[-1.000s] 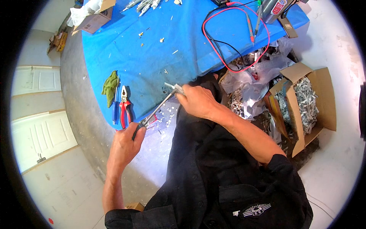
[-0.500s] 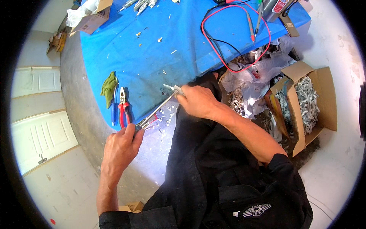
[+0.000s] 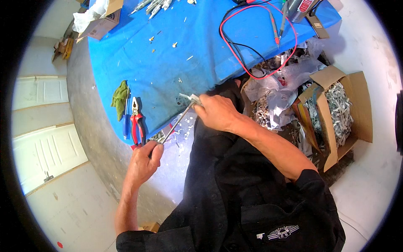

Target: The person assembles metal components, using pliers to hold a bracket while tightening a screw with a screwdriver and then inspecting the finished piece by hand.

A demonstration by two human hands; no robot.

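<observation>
Closed round the handle of a screwdriver point(image 3: 176, 126), my left hand point(image 3: 145, 160) is just off the near edge of the table. The screwdriver's long metal shaft slants up to my right hand point(image 3: 218, 111). There my fingers pinch a small whitish-grey stick-like piece point(image 3: 191, 98), and the shaft's tip meets it. My fingers partly hide both the piece and the tip. Beyond my left hand, red-and-black pliers point(image 3: 136, 122) lie on the blue table cover point(image 3: 163, 75), beside a blue-handled screwdriver point(image 3: 126, 124) and a green cloth point(image 3: 120, 98).
At the far edge lie several similar whitish sticks point(image 3: 157, 7) and an open box point(image 3: 103, 23). Red and black test leads point(image 3: 221, 31) loop over the right side, near a metal cylinder point(image 3: 300, 10). A carton of shredded-looking scraps point(image 3: 361, 105) stands at right; bits litter the floor.
My left hand has moved slightly right and down with the screwdriver, whose shaft now sits steeper. My right hand stays nearly in place, still pinching the whitish piece.
</observation>
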